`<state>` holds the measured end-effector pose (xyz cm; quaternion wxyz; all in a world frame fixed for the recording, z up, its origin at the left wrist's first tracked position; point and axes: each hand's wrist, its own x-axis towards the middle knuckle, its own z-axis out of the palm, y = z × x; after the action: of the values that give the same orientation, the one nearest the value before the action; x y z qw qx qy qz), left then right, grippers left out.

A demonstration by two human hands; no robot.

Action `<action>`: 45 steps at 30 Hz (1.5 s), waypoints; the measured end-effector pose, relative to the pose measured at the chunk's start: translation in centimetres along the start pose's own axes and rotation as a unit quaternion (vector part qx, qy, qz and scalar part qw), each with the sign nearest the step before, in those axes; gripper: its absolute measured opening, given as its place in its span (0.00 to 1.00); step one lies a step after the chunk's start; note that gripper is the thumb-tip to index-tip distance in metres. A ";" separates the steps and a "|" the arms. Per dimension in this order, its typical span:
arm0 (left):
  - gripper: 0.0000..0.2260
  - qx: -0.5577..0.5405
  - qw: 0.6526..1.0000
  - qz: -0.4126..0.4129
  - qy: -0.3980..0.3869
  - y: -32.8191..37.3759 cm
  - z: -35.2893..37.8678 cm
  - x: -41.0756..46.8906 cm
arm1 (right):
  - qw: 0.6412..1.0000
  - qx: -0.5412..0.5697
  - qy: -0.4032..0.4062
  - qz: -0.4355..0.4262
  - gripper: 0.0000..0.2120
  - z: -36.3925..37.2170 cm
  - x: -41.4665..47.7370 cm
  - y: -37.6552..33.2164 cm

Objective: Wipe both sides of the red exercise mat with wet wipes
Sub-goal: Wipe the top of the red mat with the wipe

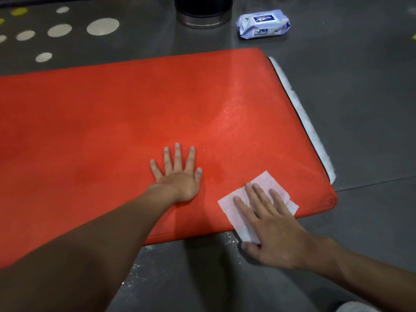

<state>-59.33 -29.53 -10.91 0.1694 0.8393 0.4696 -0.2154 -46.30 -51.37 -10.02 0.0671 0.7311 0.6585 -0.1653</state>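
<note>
The red exercise mat (112, 122) lies flat on the grey floor and fills the middle of the view. My left hand (180, 174) rests palm down on it with the fingers spread, holding nothing. My right hand (267, 224) presses flat on a white wet wipe (265, 179) at the mat's near right corner, where the wipe hangs partly over the near edge. A wet sheen shows on the mat's right part. The pack of wet wipes (263, 24) lies on the floor beyond the mat's far right corner.
A white strip (304, 113) runs under the mat's right edge. A black cylindrical base with a metal rim (202, 16) stands on the floor behind the mat. White and yellow dots (102, 26) mark the floor at the far left. Wet spots glisten on the floor near me.
</note>
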 end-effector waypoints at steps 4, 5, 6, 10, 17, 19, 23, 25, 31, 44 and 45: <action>0.28 0.001 1.000 -0.001 -0.001 0.0 0.0 0.0 | 0.969 0.199 0.067 0.127 0.28 -1.2 1.3 -1.6; 0.28 0.001 1.000 -0.002 -0.002 0.0 0.0 0.0 | 0.959 0.210 0.104 0.161 0.28 -0.9 1.8 -1.8; 0.27 0.002 1.000 -0.002 -0.003 0.0 0.0 0.0 | 0.953 0.199 0.120 0.195 0.31 -0.7 2.1 -2.3; 0.28 0.000 1.000 -0.002 -0.003 0.1 0.0 0.0 | 0.978 0.090 0.091 0.163 0.34 2.2 2.9 -5.0; 0.28 0.003 1.000 -0.004 -0.004 0.1 -0.2 -0.1 | 0.980 0.021 0.119 0.157 0.34 1.3 6.0 0.3; 0.28 0.005 1.000 -0.005 -0.005 0.2 -0.3 -0.2 | 0.980 0.030 0.114 0.160 0.33 1.7 6.4 -2.7; 0.27 0.020 1.000 0.006 0.001 -0.1 -0.8 -0.3 | 0.987 -0.049 0.103 -0.114 0.32 2.0 5.8 -3.0; 0.27 0.031 0.999 0.015 0.013 -0.6 -1.0 -0.3 | 0.989 -0.051 0.133 -0.050 0.31 1.3 7.2 -0.5; 0.27 0.011 1.000 0.014 0.023 -0.6 0.0 -0.2 | 0.992 -0.013 0.128 0.015 0.32 1.8 7.8 -3.2; 0.23 0.014 0.988 -0.001 0.157 -0.4 -0.5 0.8 | 0.986 -0.053 0.115 -0.110 0.31 -0.2 10.3 1.7; 0.25 -0.003 0.988 -0.021 0.153 -0.3 0.2 0.7 | 0.990 -0.040 0.116 -0.064 0.32 -0.8 11.0 2.9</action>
<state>-59.32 -28.92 -11.45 0.0935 0.8519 0.5079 -0.0868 -42.51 -41.11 -13.27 0.0090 0.6986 0.7131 -0.0574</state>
